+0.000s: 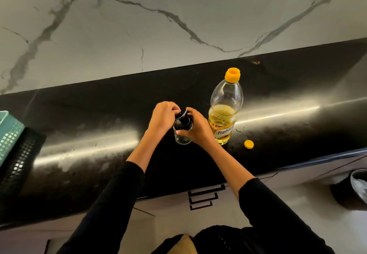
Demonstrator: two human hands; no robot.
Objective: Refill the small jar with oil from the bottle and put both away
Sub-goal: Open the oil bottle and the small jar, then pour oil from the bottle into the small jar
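A small clear glass jar (182, 136) with a black top stands on the black counter (99, 126) at mid-frame. My right hand (195, 128) grips the jar's side. My left hand (163, 115) pinches the black lid (181, 113), which sits tilted over the jar's mouth. Just right of the jar stands the oil bottle (224, 112), clear plastic, about half full of yellow oil, with a yellow open spout. Its yellow cap (248, 144) lies loose on the counter to the bottle's lower right.
A teal plastic basket (9, 132) stands at the counter's left edge. A marble wall (158, 25) rises behind the counter. Drawer handles (204, 196) show below the front edge. A dark round bin (351, 190) sits on the floor at right.
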